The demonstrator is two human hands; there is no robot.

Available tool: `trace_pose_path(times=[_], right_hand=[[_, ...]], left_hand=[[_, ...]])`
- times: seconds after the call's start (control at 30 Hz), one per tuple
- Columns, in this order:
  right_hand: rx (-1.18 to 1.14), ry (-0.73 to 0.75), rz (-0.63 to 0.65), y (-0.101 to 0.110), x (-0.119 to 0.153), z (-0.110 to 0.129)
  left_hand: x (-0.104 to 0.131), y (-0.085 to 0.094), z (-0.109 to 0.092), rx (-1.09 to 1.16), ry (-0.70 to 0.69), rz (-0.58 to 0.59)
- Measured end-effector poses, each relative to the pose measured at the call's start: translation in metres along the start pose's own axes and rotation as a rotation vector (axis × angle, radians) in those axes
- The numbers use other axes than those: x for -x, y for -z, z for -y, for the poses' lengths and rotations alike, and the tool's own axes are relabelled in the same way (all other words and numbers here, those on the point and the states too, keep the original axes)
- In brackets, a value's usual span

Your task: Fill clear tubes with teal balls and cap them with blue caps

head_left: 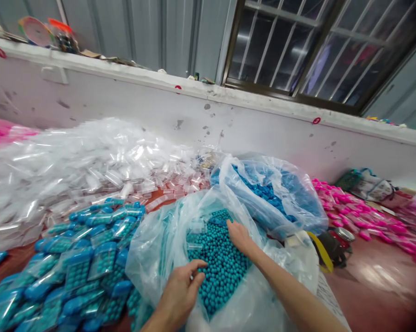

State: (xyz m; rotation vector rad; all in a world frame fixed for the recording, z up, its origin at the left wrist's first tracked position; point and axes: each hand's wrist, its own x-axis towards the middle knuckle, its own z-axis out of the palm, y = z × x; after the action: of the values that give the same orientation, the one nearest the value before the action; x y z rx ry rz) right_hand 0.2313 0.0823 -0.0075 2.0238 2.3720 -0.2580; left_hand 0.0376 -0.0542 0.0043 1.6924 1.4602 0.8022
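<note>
A clear plastic bag [149,244] stands open in front of me, filled with small teal beads [225,263]. My right hand [240,237] reaches into it from the right, fingers closed at the far side of the beads. At its fingertips shows a small blue piece [221,222], partly hidden, perhaps a cap. Over the bag's near left side is my left hand [183,288], thumb and forefinger a little apart with nothing seen between them. Clear empty containers [196,226] lie on the beads at the bag's left inner side.
Bead-filled containers with blue caps [79,267] are heaped at left, before a pile of clear empty containers [100,170]. Behind, a second bag [297,184] holds blue caps [263,191]. Pink pieces [360,210] and a dark object with a yellow strap [334,249] lie right.
</note>
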Motion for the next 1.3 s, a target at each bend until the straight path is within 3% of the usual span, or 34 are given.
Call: trace_pose_path(times=[0.1,0.17,0.23,0.4,0.57,0.67,0.73,0.8,0.9,0.97,1.1,1.3], right_hand=[[-0.126,0.029,0.077,0.005,0.010,-0.002],[-0.225,0.074,0.167,0.007,0.018,0.002],[-0.376,0.153,0.314,0.007,0.026,0.008],[-0.891,0.259,0.819,0.009,0.038,0.017],[-0.930,0.237,1.075,0.002,0.027,0.017],[-0.950,0.278,1.109,-0.007,0.023,0.022],[-0.827,0.332,1.134,-0.005,0.022,0.027],[-0.577,0.388,0.976,0.005,0.018,0.030],[-0.258,0.360,0.425,0.021,0.001,0.029],[-0.182,0.288,0.177,0.023,-0.013,0.025],[-0.117,0.225,0.066,0.005,-0.028,0.016],[-0.179,0.287,0.203,-0.017,-0.017,0.008]], left_hand=[[-0.019,-0.024,-0.002,0.039,0.038,0.012],[-0.033,-0.032,0.000,-0.088,0.023,-0.062],[-0.044,-0.038,0.004,-0.250,-0.017,-0.061],[-0.047,-0.048,0.017,-0.371,0.017,0.214],[-0.038,-0.050,0.013,-0.381,0.039,0.226],[-0.037,-0.047,0.006,-0.422,0.046,0.124],[-0.036,-0.046,0.006,-0.438,0.040,0.146],[-0.037,-0.045,0.009,-0.419,0.036,0.236],[-0.041,-0.045,0.016,-0.455,0.093,0.263],[-0.047,-0.046,0.018,-0.453,0.140,0.221],[-0.063,-0.050,0.016,-0.353,0.219,0.150],[-0.093,-0.067,0.018,-0.098,0.392,0.176]])
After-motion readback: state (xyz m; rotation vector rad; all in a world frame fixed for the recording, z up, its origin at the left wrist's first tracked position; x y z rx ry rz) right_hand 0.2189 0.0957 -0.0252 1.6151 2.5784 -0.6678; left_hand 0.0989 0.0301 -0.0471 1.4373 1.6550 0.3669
